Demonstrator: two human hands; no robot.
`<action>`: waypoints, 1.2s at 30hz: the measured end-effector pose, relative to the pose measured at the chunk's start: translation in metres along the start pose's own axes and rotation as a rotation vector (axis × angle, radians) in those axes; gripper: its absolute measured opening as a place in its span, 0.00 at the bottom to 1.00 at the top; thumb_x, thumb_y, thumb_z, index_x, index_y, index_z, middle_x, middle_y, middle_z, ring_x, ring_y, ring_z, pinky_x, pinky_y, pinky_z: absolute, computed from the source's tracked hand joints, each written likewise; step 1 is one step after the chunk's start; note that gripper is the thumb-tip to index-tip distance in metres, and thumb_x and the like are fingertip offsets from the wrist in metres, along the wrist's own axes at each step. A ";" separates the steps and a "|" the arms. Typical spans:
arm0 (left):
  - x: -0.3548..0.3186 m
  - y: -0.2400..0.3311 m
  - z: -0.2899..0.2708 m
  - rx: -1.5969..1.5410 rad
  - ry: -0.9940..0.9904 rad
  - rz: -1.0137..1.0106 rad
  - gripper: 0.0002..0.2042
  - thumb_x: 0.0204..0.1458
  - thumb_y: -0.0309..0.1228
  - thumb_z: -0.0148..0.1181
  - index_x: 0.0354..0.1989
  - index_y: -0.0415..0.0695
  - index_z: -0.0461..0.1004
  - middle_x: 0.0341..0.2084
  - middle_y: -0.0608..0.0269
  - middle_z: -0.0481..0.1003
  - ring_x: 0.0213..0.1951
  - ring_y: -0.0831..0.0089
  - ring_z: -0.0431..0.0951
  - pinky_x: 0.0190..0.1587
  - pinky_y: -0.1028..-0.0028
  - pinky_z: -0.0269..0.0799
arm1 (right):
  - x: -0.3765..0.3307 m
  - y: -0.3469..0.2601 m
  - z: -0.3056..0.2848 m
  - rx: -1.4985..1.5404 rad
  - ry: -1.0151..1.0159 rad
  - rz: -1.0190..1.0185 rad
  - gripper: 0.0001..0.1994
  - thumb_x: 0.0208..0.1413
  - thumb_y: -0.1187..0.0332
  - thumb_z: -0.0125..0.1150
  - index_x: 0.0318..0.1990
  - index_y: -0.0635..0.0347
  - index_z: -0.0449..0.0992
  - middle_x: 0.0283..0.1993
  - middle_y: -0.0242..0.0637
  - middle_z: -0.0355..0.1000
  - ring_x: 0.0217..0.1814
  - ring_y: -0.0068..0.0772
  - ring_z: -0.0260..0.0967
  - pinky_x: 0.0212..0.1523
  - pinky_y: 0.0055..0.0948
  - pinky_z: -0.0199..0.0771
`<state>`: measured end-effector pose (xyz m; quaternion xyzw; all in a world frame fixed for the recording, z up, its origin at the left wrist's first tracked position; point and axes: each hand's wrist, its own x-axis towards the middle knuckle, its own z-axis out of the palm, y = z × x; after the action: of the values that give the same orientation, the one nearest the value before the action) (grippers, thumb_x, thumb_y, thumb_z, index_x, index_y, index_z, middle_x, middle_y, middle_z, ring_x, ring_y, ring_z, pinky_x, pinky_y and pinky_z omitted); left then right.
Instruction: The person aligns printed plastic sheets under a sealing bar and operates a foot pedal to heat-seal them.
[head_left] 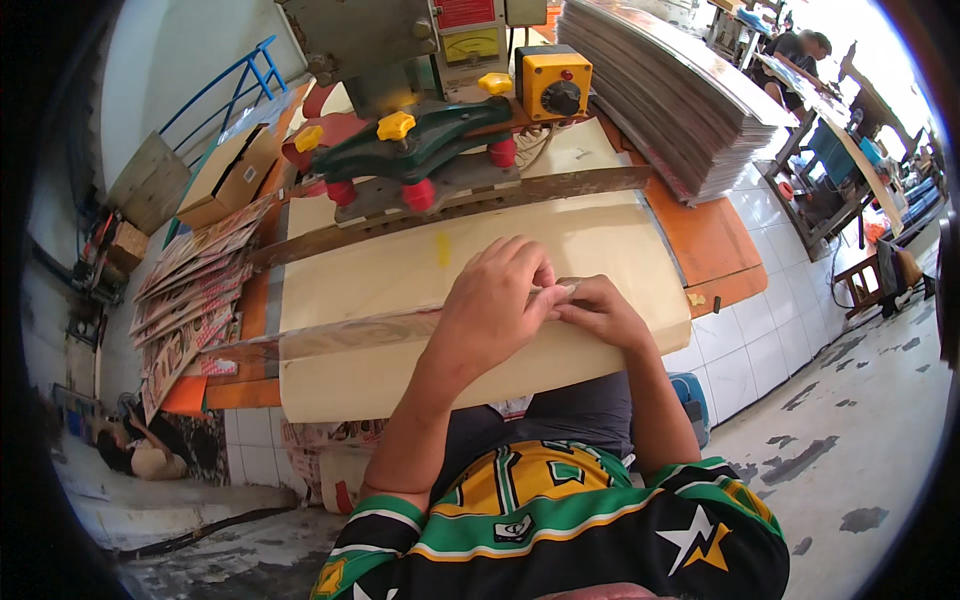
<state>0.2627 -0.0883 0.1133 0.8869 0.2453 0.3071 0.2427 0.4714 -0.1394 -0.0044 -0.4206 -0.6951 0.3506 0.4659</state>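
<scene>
Head view: left hand (495, 305) and right hand (600, 312) meet, fingers pinched on a thin, clear-looking plastic strip (350, 335) lying across the tan sheet (400, 270) on the orange workbench (710, 240). Likely light, limp and slippery; best held at its edge.
</scene>
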 end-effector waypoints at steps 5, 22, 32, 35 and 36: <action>-0.001 0.000 0.001 -0.006 -0.002 -0.010 0.12 0.51 0.31 0.67 0.31 0.38 0.69 0.30 0.52 0.71 0.36 0.52 0.72 0.39 0.59 0.67 | 0.003 -0.003 0.003 0.056 0.009 -0.032 0.07 0.60 0.69 0.65 0.42 0.62 0.81 0.34 0.39 0.79 0.34 0.32 0.74 0.38 0.31 0.71; -0.007 -0.005 -0.003 -0.036 -0.038 0.091 0.11 0.53 0.34 0.64 0.31 0.41 0.70 0.30 0.57 0.71 0.37 0.54 0.73 0.43 0.62 0.64 | 0.005 -0.005 0.001 0.084 -0.049 -0.038 0.08 0.61 0.67 0.64 0.42 0.62 0.81 0.33 0.39 0.76 0.33 0.34 0.72 0.36 0.34 0.69; -0.011 -0.009 -0.010 -0.174 -0.098 0.138 0.10 0.54 0.33 0.63 0.34 0.43 0.68 0.31 0.58 0.70 0.39 0.55 0.71 0.47 0.63 0.63 | 0.005 -0.012 0.000 0.028 -0.077 -0.056 0.10 0.61 0.70 0.62 0.48 0.63 0.79 0.38 0.41 0.76 0.40 0.40 0.74 0.43 0.34 0.72; -0.015 -0.013 -0.012 -0.243 -0.099 0.157 0.09 0.57 0.32 0.62 0.35 0.43 0.68 0.31 0.61 0.69 0.38 0.61 0.71 0.47 0.66 0.63 | 0.005 -0.010 0.002 0.019 -0.072 -0.035 0.10 0.61 0.71 0.62 0.48 0.62 0.80 0.39 0.42 0.77 0.41 0.40 0.74 0.44 0.35 0.72; -0.017 -0.014 -0.013 -0.269 -0.098 0.165 0.09 0.59 0.32 0.62 0.35 0.43 0.68 0.31 0.63 0.69 0.37 0.64 0.71 0.47 0.68 0.63 | 0.005 -0.014 0.002 0.008 -0.063 -0.014 0.10 0.61 0.71 0.62 0.48 0.62 0.80 0.40 0.42 0.77 0.41 0.40 0.75 0.44 0.35 0.73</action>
<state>0.2384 -0.0840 0.1073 0.8775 0.1162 0.3126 0.3448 0.4652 -0.1409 0.0090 -0.4025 -0.7110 0.3633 0.4478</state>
